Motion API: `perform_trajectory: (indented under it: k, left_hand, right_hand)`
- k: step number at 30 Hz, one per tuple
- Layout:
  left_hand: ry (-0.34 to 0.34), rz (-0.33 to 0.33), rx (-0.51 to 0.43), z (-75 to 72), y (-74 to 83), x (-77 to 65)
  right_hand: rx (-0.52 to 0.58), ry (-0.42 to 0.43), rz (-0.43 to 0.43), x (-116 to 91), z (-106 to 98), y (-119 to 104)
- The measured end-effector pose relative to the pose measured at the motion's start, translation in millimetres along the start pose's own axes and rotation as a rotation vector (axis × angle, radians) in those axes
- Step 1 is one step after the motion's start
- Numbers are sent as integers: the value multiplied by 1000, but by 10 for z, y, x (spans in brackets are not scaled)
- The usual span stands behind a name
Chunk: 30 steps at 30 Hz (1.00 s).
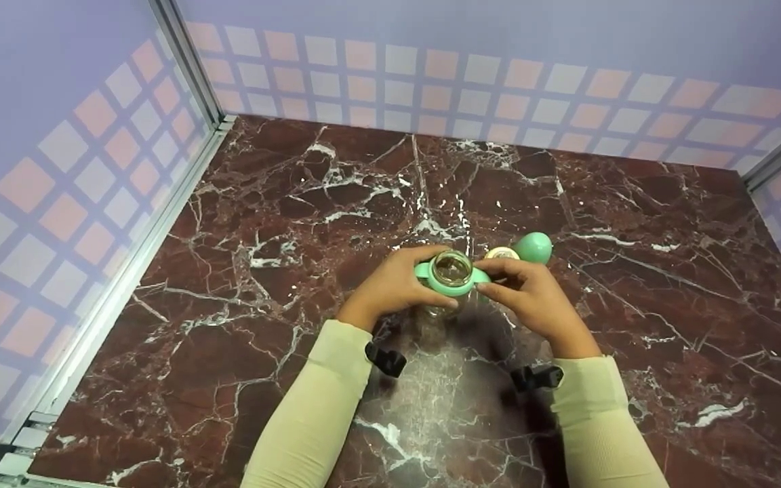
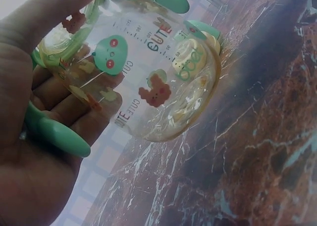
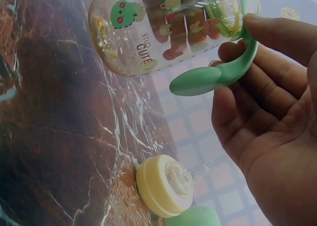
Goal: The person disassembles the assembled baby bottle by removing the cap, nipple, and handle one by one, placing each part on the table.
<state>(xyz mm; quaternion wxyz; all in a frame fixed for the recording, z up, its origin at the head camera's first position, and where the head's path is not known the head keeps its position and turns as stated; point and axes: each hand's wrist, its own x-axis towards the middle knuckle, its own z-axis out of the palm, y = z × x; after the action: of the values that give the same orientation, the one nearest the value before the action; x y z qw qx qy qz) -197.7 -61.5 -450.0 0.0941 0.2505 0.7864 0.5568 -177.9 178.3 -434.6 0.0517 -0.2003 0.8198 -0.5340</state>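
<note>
A clear baby bottle [image 2: 133, 72] printed with cartoon figures stands mouth up between both hands, its top uncovered in the head view. Around its neck sits a green handle ring [image 1: 455, 289] with a curved grip on each side. My left hand [image 1: 397, 281] holds the bottle at the neck, thumb on the near side and fingers round the far side. With thumb and fingertips, my right hand [image 1: 533, 295] pinches the right-side handle [image 3: 198, 81]. Just beyond the right hand, a teat with a yellow collar [image 3: 158, 186] rests on the table.
A green dome-shaped cap [image 1: 534, 248] stands beside the teat, to its right. Everything is on a dark red marbled tabletop [image 1: 228, 379]. Checkered wall panels [image 1: 401, 74] border the table at the back and sides.
</note>
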Motion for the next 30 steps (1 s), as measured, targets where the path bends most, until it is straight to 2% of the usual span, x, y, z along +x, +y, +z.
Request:
perform_trajectory:
  k: [7, 17, 30]
  left_hand:
    - [1, -19, 27, -2, 11, -10]
    - [5, -56, 7, 8, 5, 5]
    - [5, -33, 1, -3, -11, 7]
  right_hand:
    - [78, -28, 20, 0, 14, 13]
    - [74, -24, 46, 1, -1, 3]
    - [70, -20, 42, 14, -18, 18]
